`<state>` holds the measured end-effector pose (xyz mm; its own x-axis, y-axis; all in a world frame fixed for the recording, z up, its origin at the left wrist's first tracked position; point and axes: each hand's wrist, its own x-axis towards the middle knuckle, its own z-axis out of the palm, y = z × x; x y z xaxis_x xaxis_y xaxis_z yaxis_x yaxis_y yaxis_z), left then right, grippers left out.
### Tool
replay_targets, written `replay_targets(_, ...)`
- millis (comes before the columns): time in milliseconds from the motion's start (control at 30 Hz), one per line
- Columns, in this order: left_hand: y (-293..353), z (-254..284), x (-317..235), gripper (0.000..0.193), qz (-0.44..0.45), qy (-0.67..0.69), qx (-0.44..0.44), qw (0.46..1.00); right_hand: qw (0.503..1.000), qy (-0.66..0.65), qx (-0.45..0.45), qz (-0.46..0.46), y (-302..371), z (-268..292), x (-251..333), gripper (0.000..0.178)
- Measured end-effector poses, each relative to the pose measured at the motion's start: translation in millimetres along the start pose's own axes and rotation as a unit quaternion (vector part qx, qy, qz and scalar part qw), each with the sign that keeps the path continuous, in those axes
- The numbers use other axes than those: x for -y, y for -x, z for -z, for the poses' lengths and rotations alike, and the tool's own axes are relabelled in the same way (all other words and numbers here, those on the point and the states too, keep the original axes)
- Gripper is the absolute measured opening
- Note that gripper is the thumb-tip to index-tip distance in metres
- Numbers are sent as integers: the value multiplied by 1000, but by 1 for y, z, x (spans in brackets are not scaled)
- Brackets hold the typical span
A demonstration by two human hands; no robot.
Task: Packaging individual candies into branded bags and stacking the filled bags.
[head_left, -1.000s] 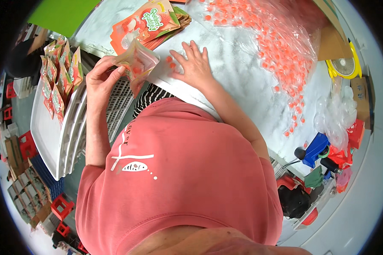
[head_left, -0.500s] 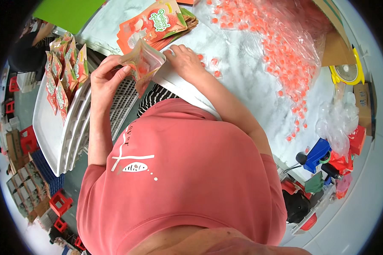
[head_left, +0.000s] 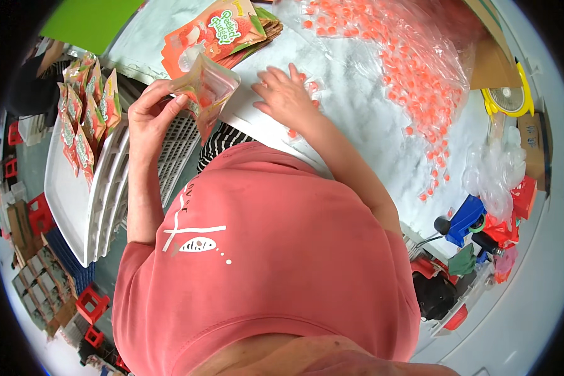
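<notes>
Pinched by its side in my left hand (head_left: 153, 109) is a printed pouch (head_left: 202, 94), its mouth spread wide toward the right. Some red pieces seem to show inside it. My right hand (head_left: 288, 94) is over the white tabletop, fingers apart and slightly blurred, with nothing seen in them. Beside its fingertips and under its wrist lie a few wrapped red candies (head_left: 313, 86). Just beyond the pouch rests a stack of flat pouches (head_left: 216, 34), orange and green.
A large heap of wrapped candies (head_left: 413, 81) spills from a clear bag at right. Filled pouches (head_left: 88, 116) stand on stacked white trays (head_left: 66, 188) at left. A blue tape dispenser (head_left: 465, 219), a yellow fan (head_left: 511, 97) and a cardboard box (head_left: 495, 59) are at right.
My right hand has drawn away from the pouch mouth to the right, and its fingers have spread. The pouch stays in my left hand, nearly in place.
</notes>
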<state>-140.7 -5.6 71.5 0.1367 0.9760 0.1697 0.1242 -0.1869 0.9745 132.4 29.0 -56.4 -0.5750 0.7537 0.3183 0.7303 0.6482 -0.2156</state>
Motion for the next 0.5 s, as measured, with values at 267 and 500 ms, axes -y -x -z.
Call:
replay_targets(267, 6, 5, 3, 20, -18, -19, -4, 1000, 989, -55, -92, -98, 37, 29, -16, 67)
replay_targets(500, 0, -2, -1, 20, 3, -10, 6, 1000, 991, -86, 30, -99, 44, 23, -17, 97)
